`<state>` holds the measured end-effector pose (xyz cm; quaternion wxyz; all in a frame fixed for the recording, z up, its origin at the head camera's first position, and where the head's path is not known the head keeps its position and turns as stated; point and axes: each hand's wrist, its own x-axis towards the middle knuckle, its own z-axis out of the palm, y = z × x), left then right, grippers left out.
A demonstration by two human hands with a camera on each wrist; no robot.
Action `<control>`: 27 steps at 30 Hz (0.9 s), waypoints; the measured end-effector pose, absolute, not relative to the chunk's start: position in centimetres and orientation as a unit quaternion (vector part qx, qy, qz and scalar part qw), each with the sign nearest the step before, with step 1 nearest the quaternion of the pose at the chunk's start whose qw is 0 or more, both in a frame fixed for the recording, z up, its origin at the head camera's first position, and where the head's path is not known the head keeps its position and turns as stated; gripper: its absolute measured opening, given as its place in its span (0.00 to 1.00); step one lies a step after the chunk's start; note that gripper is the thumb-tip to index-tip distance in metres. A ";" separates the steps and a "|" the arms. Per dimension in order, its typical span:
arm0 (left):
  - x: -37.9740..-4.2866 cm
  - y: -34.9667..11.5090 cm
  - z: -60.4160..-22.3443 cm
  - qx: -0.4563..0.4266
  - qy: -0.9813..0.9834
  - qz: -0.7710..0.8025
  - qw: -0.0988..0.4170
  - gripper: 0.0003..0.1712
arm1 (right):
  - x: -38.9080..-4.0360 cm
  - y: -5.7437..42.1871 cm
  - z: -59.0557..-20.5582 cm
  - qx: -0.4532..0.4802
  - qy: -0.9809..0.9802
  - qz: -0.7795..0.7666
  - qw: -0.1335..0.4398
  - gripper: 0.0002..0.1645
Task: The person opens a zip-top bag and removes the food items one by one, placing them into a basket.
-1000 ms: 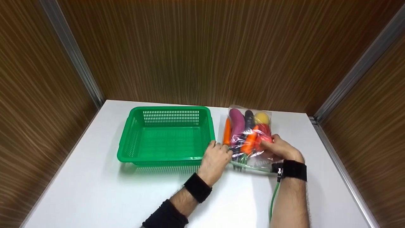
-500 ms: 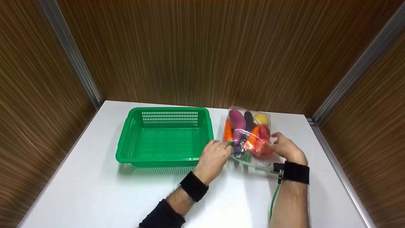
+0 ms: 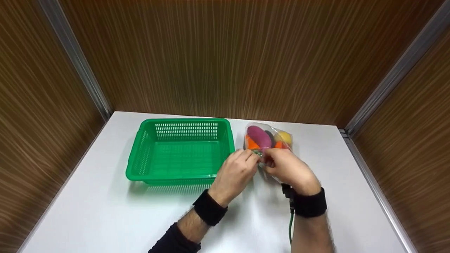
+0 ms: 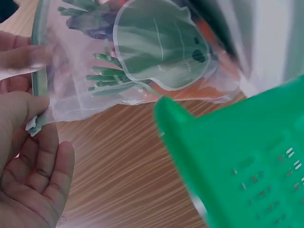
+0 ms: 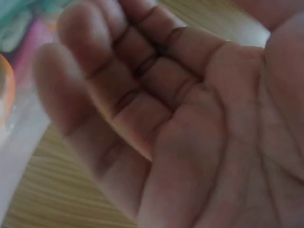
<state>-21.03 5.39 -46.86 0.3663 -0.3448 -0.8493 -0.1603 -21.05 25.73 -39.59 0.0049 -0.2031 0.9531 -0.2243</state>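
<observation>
A clear zip bag (image 3: 258, 124) of vegetables and fruit lies right of the green basket (image 3: 182, 154). Through its film show a purple eggplant (image 3: 259, 136), an orange carrot (image 3: 251, 143) and a yellow round fruit (image 3: 283, 137). My left hand (image 3: 237, 172) pinches the bag's zip corner between thumb and fingers, plain in the left wrist view. Close beside it, my right hand (image 3: 290, 168) has curled fingers at the same zip edge; the left wrist view catches its blurred fingertip over the zip strip (image 4: 40, 83). Green stems (image 4: 111, 76) lie inside near that edge.
The basket's near right corner stands just left of my left hand. Wood-grained panels (image 3: 225, 59) wall the white table (image 3: 88, 196) at the back and both sides. A green cable (image 3: 291, 225) hangs from my right wrist.
My right hand has left the bag's right side and moved left to the zip edge beside my left hand. The bag has bunched and tilted; its contents shifted a little left.
</observation>
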 end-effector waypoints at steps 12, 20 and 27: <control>-21.0 3.0 -44.3 -0.344 -0.815 -0.348 0.311 0.10 | -19.7 28.0 -37.7 -0.258 0.929 -0.220 -0.146 0.07; -21.2 3.0 -44.5 -0.350 -0.806 -0.342 0.334 0.07 | -19.2 28.3 -37.4 -0.256 0.925 -0.239 -0.146 0.08; -20.8 3.4 -44.6 -0.361 -0.799 -0.348 0.332 0.04 | -18.7 26.4 -37.2 -0.303 0.911 -0.234 -0.153 0.12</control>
